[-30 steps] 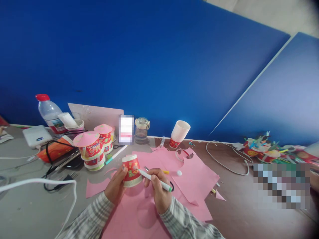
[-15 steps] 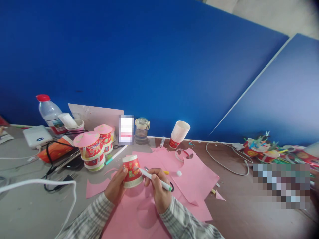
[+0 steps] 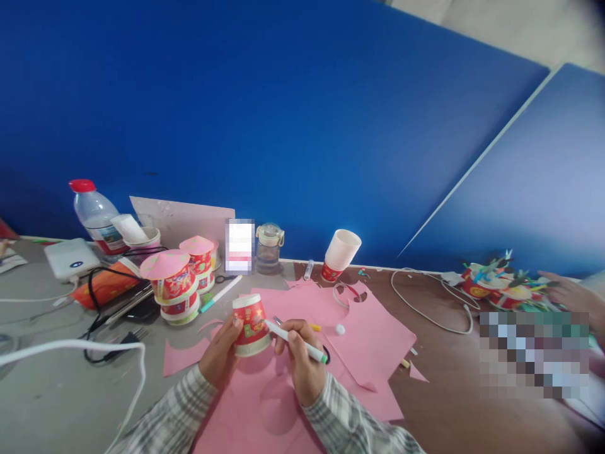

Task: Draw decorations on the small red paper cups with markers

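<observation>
My left hand (image 3: 221, 353) grips a red and white paper cup (image 3: 251, 321), held upside down, by its left side. In my right hand (image 3: 302, 362) is a white marker (image 3: 300, 342) with a green end, its tip at the cup's right side. Whether the tip touches the cup I cannot tell. Beneath both hands lie overlapping sheets of pink paper (image 3: 363, 334). Dark scissors, partly hidden, show around my right hand. Left of the cup another white marker (image 3: 222, 293) with a teal end lies near cup models with pink cone roofs (image 3: 165, 263).
Behind the paper stand a stack of paper cups (image 3: 343, 252) and a lidded water jar (image 3: 269, 249). At left are a plastic bottle (image 3: 97, 217), a white power bank (image 3: 70, 260) and cables. At right, another person's hand (image 3: 574, 293) is beside decorated cups (image 3: 477, 284).
At the far right, another person's hand has come into view by the decorated cups. My own hands, the cup and the marker have hardly moved.
</observation>
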`<state>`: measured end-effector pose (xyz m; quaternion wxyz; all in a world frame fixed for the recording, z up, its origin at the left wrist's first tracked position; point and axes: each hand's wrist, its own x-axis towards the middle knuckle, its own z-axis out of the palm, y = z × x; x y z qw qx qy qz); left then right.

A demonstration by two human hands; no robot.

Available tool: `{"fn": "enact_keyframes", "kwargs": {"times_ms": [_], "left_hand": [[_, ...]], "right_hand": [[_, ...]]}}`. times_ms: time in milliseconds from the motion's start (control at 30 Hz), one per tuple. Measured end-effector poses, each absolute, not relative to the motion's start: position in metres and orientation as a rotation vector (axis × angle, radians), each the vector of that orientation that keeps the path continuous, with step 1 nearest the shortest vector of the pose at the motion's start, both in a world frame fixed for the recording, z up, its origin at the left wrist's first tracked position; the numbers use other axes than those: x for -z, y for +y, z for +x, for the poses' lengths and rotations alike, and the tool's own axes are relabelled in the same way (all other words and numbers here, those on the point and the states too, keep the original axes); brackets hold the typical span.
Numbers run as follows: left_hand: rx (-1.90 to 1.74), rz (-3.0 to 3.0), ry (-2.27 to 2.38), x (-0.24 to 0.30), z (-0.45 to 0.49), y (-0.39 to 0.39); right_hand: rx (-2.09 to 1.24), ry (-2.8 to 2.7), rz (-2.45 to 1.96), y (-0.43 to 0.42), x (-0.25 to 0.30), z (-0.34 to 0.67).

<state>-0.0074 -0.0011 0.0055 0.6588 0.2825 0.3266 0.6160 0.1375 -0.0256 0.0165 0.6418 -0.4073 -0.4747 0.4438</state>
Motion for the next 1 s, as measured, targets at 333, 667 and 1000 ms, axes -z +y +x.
{"fn": "enact_keyframes", "kwargs": {"times_ms": [333,667,1000], "left_hand": [[-1.397,0.622,0.73,-0.011,-0.006,-0.003],[-1.397,0.61,0.763,-0.009,-0.006,-0.003],[-1.398,0.611,0.753,-0.01,-0.006,-0.002]], "right_hand": [[-1.033,-1.084,-0.904,-0.025,-0.015,0.137],[-1.064,-1.105,-0.884,-0.027,-0.019,0.137],[-1.044,-1.188,-0.882,-0.031,-0.027,0.137]]}}
